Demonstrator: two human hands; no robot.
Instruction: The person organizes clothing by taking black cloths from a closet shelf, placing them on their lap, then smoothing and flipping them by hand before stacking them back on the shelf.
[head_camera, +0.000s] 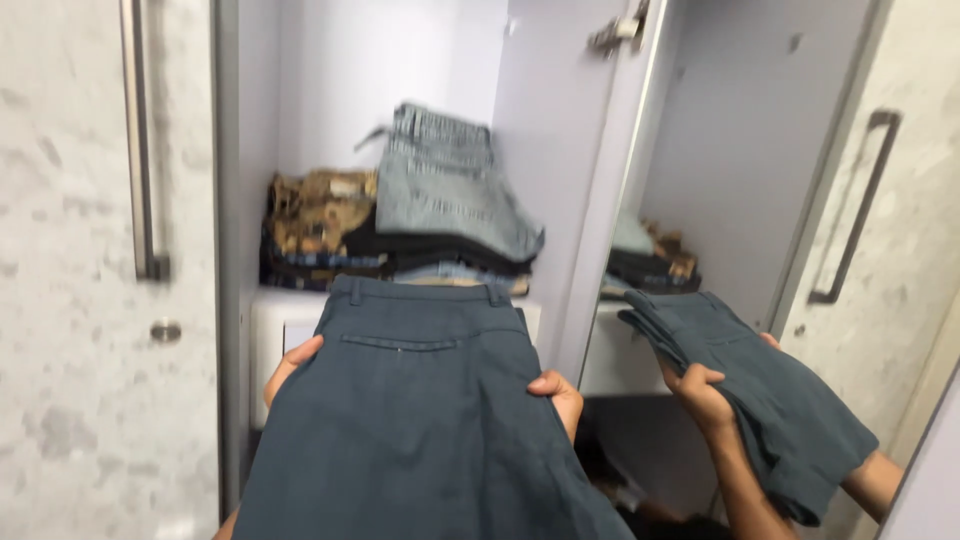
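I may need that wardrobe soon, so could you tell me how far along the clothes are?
Done: a pile of folded clothes already sits on the shelf. In hand: the left hand and right hand hold dark blue-grey trousers up before the shelf. Left: those trousers are not yet on the pile. The mirror on the open door repeats this.

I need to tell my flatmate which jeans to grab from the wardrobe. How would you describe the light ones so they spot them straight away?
Look into the open wardrobe, at the shelf behind the dark blue-grey trousers held in both hands. A stack of folded clothes sits there. The light jeans lie on top: pale, faded grey-blue denim, crooked, overhanging the darker garments and the brown patterned piece at left.
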